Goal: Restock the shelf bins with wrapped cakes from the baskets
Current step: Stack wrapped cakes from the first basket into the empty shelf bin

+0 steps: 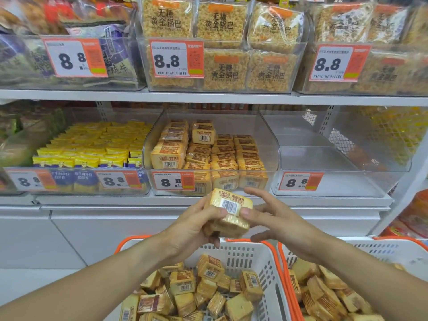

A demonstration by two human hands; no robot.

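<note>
My left hand point(196, 225) grips a small stack of wrapped cakes point(229, 212), barcode side up, in front of the shelf edge. My right hand point(273, 218) touches the stack's right end, thumb pressed on the top wrapper and fingers spread. Just above and behind stands the middle clear shelf bin point(157, 140), partly filled with rows of the same cakes. To its right, another clear bin point(342, 158) holds nothing. Below my arms, two white baskets with orange rims, the left basket point(240, 253) and the right basket point(379, 249), each hold several loose wrapped cakes.
A bin of yellow-and-blue packets point(92, 147) sits left of the cake bin. The upper shelf carries bins of rice-crisp packs point(220, 54) with 8.8 price tags. White cabinet fronts run below the lower shelf. Orange goods show at the far right.
</note>
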